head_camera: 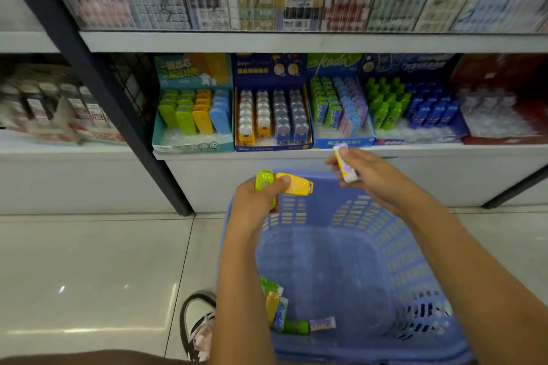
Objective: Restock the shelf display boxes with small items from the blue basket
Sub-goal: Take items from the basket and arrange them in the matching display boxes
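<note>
Shop shelf ahead: the right hand (372, 176) pinches a purple-and-white eraser packet (345, 164) just below its matching blue cardboard display box (341, 139); the left hand (261, 198) grips green and yellow plastic cases (284, 184).

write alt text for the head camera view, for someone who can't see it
A person's left hand holds green and yellow cases while the right hand holds a purple-and-white eraser, both above a blue basket before shelved display boxes.

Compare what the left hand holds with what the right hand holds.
The left hand grips two rounded cases, one green and one yellow; the right hand pinches a single flat purple and white packet. The cases lie sideways over the blue basket; the packet stands nearly upright. Both match stock on the shelf.
</note>
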`<state>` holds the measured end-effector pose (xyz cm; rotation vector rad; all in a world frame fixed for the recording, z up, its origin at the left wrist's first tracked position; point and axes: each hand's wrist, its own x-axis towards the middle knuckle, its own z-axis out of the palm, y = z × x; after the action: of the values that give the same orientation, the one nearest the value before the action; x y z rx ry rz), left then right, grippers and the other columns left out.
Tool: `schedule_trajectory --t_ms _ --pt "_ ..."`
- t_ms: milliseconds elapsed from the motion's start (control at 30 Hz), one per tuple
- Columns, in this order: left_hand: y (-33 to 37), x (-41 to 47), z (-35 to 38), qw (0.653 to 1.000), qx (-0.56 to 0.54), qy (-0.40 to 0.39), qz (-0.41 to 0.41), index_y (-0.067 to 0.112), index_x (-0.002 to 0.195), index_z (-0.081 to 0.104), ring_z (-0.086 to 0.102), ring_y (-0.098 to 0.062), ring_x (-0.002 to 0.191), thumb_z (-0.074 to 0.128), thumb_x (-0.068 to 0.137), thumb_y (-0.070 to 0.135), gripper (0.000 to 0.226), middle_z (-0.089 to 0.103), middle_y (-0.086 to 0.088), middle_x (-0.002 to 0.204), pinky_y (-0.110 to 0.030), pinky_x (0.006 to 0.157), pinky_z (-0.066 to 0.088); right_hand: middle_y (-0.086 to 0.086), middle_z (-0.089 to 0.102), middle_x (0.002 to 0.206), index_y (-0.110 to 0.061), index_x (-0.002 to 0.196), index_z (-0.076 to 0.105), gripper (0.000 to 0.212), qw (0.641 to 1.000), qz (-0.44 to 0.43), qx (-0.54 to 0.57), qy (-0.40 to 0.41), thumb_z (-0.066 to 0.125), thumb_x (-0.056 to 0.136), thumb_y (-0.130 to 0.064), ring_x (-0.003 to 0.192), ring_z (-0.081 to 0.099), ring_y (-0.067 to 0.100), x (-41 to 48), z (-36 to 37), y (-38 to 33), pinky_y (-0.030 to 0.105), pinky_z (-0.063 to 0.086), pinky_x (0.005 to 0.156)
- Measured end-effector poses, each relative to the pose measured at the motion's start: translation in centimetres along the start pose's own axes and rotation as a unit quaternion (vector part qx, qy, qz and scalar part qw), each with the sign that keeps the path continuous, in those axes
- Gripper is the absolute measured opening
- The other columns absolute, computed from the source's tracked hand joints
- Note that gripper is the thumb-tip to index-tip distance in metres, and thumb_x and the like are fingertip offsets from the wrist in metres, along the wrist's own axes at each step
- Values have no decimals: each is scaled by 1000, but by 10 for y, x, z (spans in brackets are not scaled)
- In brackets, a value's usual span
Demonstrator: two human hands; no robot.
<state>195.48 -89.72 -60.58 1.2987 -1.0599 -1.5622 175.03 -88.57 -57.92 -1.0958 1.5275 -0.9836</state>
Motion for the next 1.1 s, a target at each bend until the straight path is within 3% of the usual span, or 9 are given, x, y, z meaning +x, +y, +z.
schedule_trajectory --t_ms 67,167,267,433,533,800,900,967,1100 --pt "1 4 1 999 -27 20 -1 19 59 71 45 -15 57 67 85 15 26 50 -1 59 -22 52 43 -5 61 81 -20 103 69 34 989 -57 -95 95 43 97 -41 69 53 -2 12 -16 -11 14 40 64" --pt "2 5 5 999 -43 23 -3 18 64 67 44 -19 61 67 85 15 21 47 -7 64 -24 51 43 19 60 80 -4 98 67 31 938 -136 -209 240 50 96 -31 75 49 17 32 -47 -23 24 32 64" --pt "1 6 15 999 -34 12 -5 20 59 69 44 -18 58 67 85 16 27 46 -5 61 -26 53 42 5 57 80 -4 102 62 18 903 -170 -259 297 63 89 -17 64 51 12 49 -68 -33 14 37 64" --pt "0 4 32 999 -35 -13 -19 20 67 67 50 -12 49 68 84 20 17 54 4 52 -28 58 45 14 70 104 -5 115 66 30 897 -139 -377 184 66 87 -14 85 59 12 66 -79 -34 16 42 82" --pt "0 4 36 999 -34 -19 -16 16 73 65 51 -13 51 68 84 20 12 56 2 54 -28 57 46 17 70 107 -4 116 66 31 886 -170 -389 186 65 87 -15 92 64 19 68 -81 -32 19 42 86" --pt "-2 4 36 999 -38 -22 -21 16 72 67 50 -16 53 67 85 20 14 56 -2 57 -28 57 47 14 69 102 -6 112 66 29 897 -165 -384 147 68 85 -14 89 63 18 80 -87 -26 23 46 86" --pt "-3 6 35 998 -45 -13 -29 18 69 67 51 -14 52 68 84 20 16 56 0 55 -27 55 47 10 65 93 -9 104 64 22 901 -159 -379 138 70 83 -11 83 61 18 86 -89 -29 19 47 76" --pt "-4 7 35 998 -49 -9 -35 20 67 67 52 -13 51 69 84 20 17 57 2 54 -25 52 47 11 66 88 -7 97 64 19 878 -184 -418 143 72 80 -10 77 60 17 89 -90 -33 15 43 68" --pt "-4 8 36 997 -62 -11 -41 18 71 66 52 -14 52 69 84 21 13 57 2 53 -27 55 46 19 66 100 2 93 72 17 787 -253 -542 149 71 81 -10 89 62 33 85 -86 -26 33 48 80"
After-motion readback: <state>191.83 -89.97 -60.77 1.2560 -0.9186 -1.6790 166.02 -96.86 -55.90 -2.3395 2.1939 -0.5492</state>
